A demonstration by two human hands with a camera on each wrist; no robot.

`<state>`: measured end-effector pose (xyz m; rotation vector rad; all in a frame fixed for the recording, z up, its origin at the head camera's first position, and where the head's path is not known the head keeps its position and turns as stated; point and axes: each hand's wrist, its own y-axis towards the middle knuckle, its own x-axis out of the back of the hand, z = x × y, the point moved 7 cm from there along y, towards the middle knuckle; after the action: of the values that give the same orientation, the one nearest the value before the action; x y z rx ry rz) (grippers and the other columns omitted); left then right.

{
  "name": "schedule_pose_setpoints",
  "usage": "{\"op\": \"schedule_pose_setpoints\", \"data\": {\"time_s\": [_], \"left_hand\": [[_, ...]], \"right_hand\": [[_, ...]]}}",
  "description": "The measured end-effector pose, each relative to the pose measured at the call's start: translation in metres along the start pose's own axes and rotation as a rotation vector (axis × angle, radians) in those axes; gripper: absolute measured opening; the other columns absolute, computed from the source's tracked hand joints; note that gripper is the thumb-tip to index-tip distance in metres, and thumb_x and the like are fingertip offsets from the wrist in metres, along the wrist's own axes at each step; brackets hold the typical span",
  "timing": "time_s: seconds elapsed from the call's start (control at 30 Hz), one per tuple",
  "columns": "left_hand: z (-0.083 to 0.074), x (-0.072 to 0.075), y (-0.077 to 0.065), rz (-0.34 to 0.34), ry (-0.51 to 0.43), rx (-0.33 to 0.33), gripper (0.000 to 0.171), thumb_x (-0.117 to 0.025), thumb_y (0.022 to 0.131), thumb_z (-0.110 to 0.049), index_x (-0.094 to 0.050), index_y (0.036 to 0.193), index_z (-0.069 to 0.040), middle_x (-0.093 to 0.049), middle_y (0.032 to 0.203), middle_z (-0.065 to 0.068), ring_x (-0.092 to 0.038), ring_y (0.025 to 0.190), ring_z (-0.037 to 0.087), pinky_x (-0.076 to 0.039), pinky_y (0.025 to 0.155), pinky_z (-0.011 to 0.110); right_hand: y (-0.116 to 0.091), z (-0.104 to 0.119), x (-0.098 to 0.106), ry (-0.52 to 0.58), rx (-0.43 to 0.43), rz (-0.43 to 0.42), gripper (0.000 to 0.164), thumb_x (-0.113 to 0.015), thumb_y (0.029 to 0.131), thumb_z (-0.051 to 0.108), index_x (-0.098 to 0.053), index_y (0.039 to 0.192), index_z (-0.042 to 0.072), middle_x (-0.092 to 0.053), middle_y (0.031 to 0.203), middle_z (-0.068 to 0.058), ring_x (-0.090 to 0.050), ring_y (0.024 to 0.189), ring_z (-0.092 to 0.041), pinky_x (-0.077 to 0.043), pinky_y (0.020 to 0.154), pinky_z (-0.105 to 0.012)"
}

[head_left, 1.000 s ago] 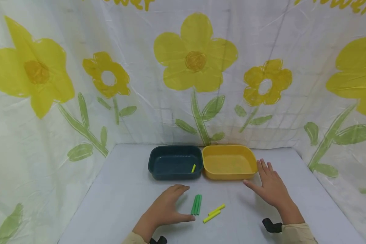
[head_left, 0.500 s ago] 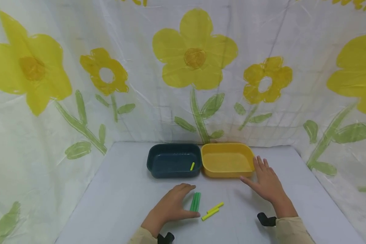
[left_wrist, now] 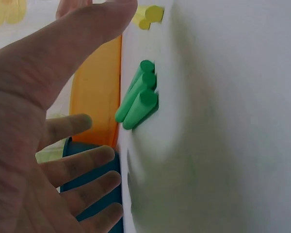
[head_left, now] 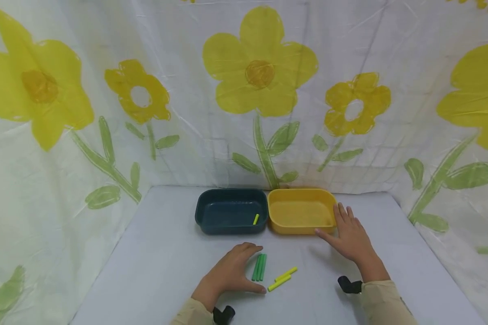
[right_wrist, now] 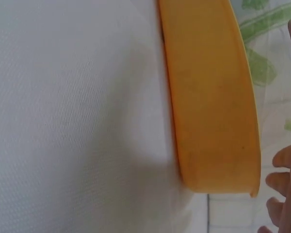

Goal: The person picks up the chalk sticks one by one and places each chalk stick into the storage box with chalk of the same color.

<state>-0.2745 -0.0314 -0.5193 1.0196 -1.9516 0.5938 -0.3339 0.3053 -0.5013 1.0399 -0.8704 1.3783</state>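
My left hand (head_left: 232, 271) hovers just left of three green sticks (head_left: 259, 267), its thumb and fingers spread apart around them. In the left wrist view a gap shows between the fingers and the green sticks (left_wrist: 140, 97). Two yellow sticks (head_left: 282, 279) lie side by side, right of the green ones and near the left thumb tip. My right hand (head_left: 353, 238) is held with straight fingers at the right front corner of a yellow tray (head_left: 302, 229); whether it touches the tray I cannot tell. It holds nothing.
A dark blue tray (head_left: 232, 229) stands against the yellow tray's left side. One short yellow stick (head_left: 255, 219) leans inside it. Both trays sit at the back of the white table (head_left: 154, 262), before a flower-printed curtain (head_left: 203, 149).
My left hand has shifted right, bringing its thumb and fingers closer around the green sticks. My right hand has drifted slightly left toward the yellow tray. The head view has tilted a little.
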Motion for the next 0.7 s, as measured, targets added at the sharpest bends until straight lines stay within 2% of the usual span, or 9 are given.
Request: {"op": "schedule_pose_setpoints", "data": {"time_s": [0.2, 0.47, 0.7], "left_hand": [[-0.006, -0.013, 0.016, 0.043, -0.010, -0.040, 0.091, -0.088, 0.076, -0.067, -0.058, 0.152, -0.027, -0.057, 0.153, -0.003, -0.053, 0.143, 0.021, -0.046, 0.120, 0.047], [-0.018, -0.020, 0.024, 0.086, -0.026, -0.075, 0.074, -0.087, 0.083, -0.048, -0.059, 0.151, -0.037, -0.054, 0.158, -0.002, -0.049, 0.148, 0.022, -0.045, 0.121, 0.050], [-0.027, -0.028, 0.029, 0.115, -0.001, -0.127, 0.059, -0.080, 0.090, -0.041, -0.064, 0.147, -0.037, -0.058, 0.155, -0.002, -0.052, 0.146, 0.021, -0.046, 0.120, 0.047]], "right_hand": [[0.010, -0.004, -0.001, 0.019, 0.003, -0.010, 0.122, -0.052, 0.095, 0.081, -0.007, 0.168, -0.006, -0.005, 0.176, -0.030, -0.005, 0.162, -0.053, -0.011, 0.128, -0.072], [0.021, -0.008, -0.004, -0.018, -0.013, 0.013, 0.126, -0.049, 0.095, 0.082, -0.004, 0.165, -0.013, -0.005, 0.173, -0.035, -0.007, 0.161, -0.056, -0.013, 0.128, -0.071], [0.025, -0.011, -0.011, 0.008, -0.022, 0.020, 0.128, -0.050, 0.094, 0.082, -0.004, 0.164, -0.015, -0.004, 0.173, -0.035, -0.007, 0.160, -0.056, -0.015, 0.127, -0.071]]}}
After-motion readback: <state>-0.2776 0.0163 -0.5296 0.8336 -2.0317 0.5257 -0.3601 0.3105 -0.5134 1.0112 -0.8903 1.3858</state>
